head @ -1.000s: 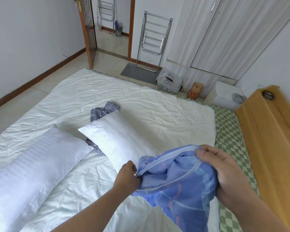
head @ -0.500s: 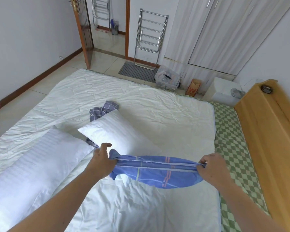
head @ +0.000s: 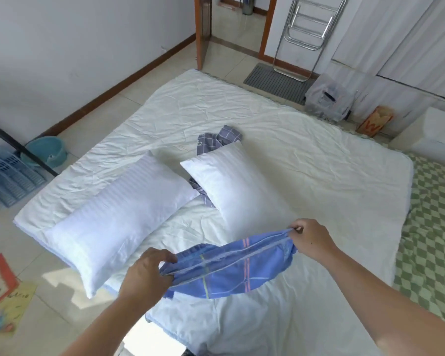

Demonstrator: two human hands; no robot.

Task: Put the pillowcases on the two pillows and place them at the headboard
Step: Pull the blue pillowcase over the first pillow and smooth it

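Two bare white pillows lie on the white quilt (head: 306,160): one pillow (head: 118,217) at the left edge, the other pillow (head: 237,188) in the middle. A blue plaid pillowcase (head: 231,268) is stretched between my hands just above the quilt, in front of the middle pillow. My left hand (head: 147,273) grips its left end and my right hand (head: 311,240) pinches its right end. A second, grey-blue checked pillowcase (head: 216,137) lies crumpled under the far end of the middle pillow.
A green checked sheet (head: 429,227) shows at the bed's right side. A teal bucket (head: 46,150) and blue baskets (head: 8,173) stand on the floor at left, books (head: 3,291) near the bed corner. A metal rack (head: 306,34), bag (head: 329,98) and doormat (head: 275,80) lie beyond.
My hands pulled apart and spread the bunched blue pillowcase into a taut band. The view has swung left and down, so the headboard is out of sight.
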